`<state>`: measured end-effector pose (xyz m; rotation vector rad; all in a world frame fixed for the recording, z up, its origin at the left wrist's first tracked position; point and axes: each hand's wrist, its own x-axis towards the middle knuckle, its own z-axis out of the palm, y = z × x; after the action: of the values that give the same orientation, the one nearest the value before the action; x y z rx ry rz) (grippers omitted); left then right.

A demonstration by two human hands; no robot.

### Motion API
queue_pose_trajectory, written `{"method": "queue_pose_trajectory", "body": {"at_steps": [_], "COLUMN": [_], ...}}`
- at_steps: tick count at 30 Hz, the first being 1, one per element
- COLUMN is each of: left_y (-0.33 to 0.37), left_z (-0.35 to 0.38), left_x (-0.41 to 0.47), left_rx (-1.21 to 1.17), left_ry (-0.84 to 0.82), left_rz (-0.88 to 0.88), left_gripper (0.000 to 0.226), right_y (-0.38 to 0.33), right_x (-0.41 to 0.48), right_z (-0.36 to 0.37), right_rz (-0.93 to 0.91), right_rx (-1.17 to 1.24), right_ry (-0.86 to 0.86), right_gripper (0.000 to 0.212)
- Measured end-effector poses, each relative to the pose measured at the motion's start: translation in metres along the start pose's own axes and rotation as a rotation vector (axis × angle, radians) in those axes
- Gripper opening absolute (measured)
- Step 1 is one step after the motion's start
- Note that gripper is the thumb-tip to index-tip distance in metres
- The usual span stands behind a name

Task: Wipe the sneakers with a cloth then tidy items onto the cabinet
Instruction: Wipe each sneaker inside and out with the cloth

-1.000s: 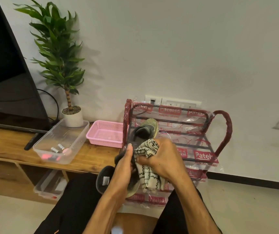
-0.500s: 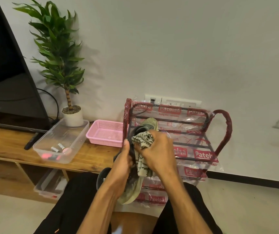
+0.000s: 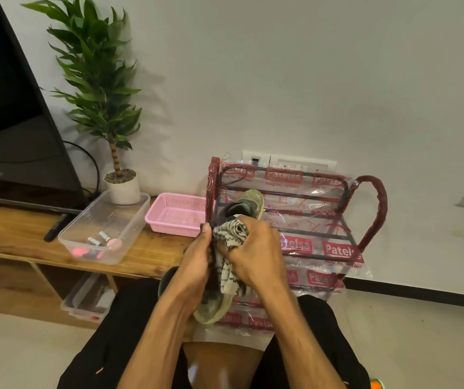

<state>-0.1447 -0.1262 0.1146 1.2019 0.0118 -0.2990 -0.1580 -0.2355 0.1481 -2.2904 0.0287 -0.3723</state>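
Seated person, knees nearest. Left hand point(image 3: 194, 265) is wrapped round the sneaker point(image 3: 249, 204) at mid-body, holding it toe-up above the lap. Right hand point(image 3: 256, 256) is bunched round the patterned cloth point(image 3: 231, 234), pressing it to the shoe's side. The sneaker looks light, with a soft upper and firmer sole, so midfoot or heel is the likely best hold. The cloth is limp and needs bunching. Just behind, a plastic-wrapped shoe rack point(image 3: 337, 220) crowds the toe. Further left on the wooden table point(image 3: 14, 240) are a pink basket point(image 3: 174, 214), a clear tub point(image 3: 104, 226) of small items, a potted plant point(image 3: 118, 186) and a TV point(image 3: 6, 108). The dark shape by the left wrist may be sneaker 2; cannot tell.
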Motion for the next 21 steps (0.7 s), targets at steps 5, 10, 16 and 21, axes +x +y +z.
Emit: {"method": "queue_pose_trajectory", "body": {"at_steps": [5, 10, 16, 21], "left_y": [-0.003, -0.004, -0.006, -0.009], "left_z": [-0.001, 0.0, 0.0, -0.002], "left_x": [-0.005, -0.006, -0.009, -0.011], "left_rx": [0.07, 0.066, 0.066, -0.012], "left_ry": [0.011, 0.001, -0.002, 0.031], "left_rz": [0.014, -0.012, -0.011, -0.039], "left_gripper": [0.038, 0.033, 0.03, 0.04], "right_y": [0.012, 0.016, 0.016, 0.015], "right_x": [-0.003, 0.001, -0.012, -0.01], "right_z": [-0.014, -0.028, -0.027, -0.028], "right_rz": [0.085, 0.237, 0.226, 0.175], "right_rx": [-0.062, 0.185, 0.396, 0.396], "right_ry": [-0.095, 0.136, 0.256, 0.332], "right_gripper": [0.014, 0.023, 0.019, 0.035]}}
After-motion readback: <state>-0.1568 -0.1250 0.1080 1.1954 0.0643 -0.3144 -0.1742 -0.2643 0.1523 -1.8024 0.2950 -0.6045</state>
